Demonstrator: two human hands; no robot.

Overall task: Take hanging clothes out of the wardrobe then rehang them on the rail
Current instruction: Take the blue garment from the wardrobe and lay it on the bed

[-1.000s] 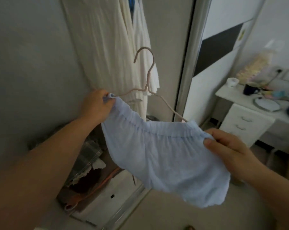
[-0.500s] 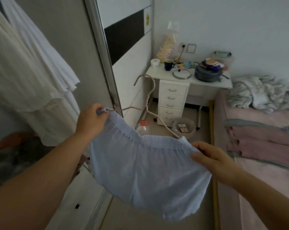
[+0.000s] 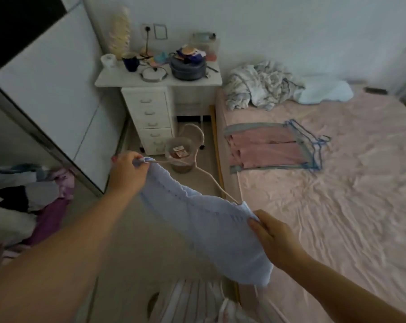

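bedroom floor (image 3: 132, 229) below; bin (image 3: 179, 157) at 12 o'clock holds scraps. left hand (image 3: 127, 174) and right hand (image 3: 270, 231), apart, each pinch one end of blue shorts (image 3: 206, 229) on hanger (image 3: 197, 166). bed (image 3: 337, 217) at 3 o'clock carries pink clothes (image 3: 265, 148).

Two bare forearms without sleeves, left hand (image 3: 127, 173) and right hand (image 3: 275, 236) ungloved, no rings, watch or wristband visible
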